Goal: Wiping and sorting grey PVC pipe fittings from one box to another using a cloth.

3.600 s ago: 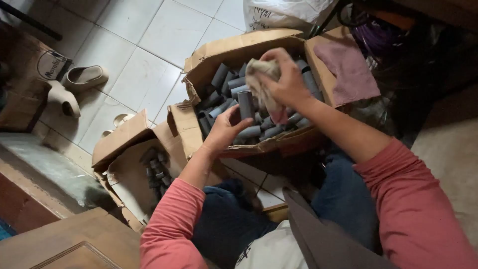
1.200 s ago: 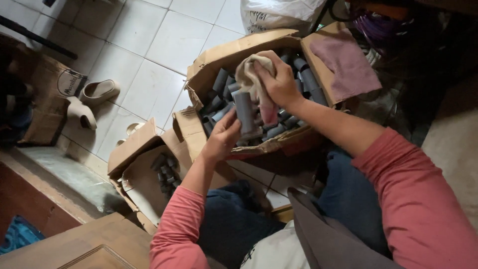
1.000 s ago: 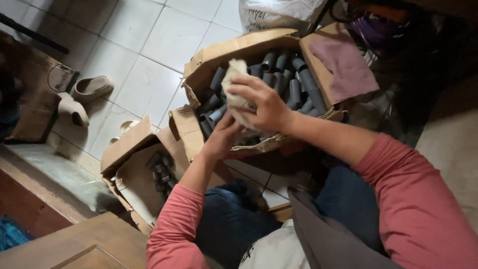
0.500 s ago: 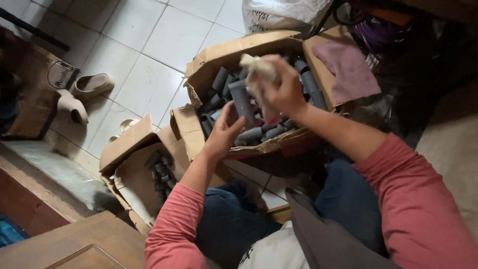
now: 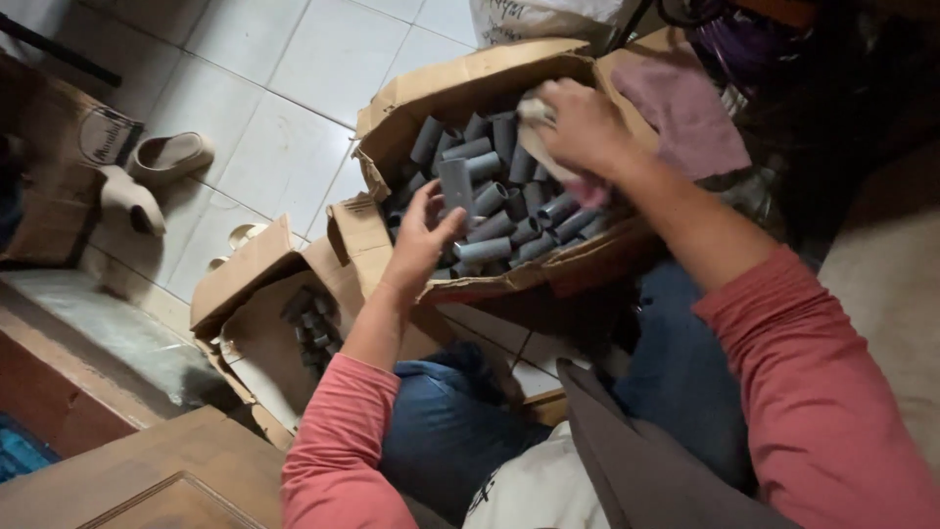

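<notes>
Left hand: fingers spread loosely around 1 short grey pipe piece, upright, pinched only at its lower end between thumb and fingertips, just above the heap. Right hand: closed on a crumpled beige rag, pink at its lower end, bunched in the palm and hanging onto the pile at the back of the carton.

Below both hands: a torn cardboard box, flaps open, filled with many more grey pipe pieces lying crosswise in a loose jumble. On the right flap, a flat pinkish cloth. Lower left on the floor, a smaller open carton with a few dark fittings inside. Further left on the white tiles, pale sandals beside another box. Behind the carton, a white plastic bag.

Likely trouble, judging from this: a light, low pinch on a smooth upright tube, so an easy slip back into the jumble, lost among unwiped ones. Also a sagging front wall on the big box, so a possible spill of pieces toward the knees under any downward press.
</notes>
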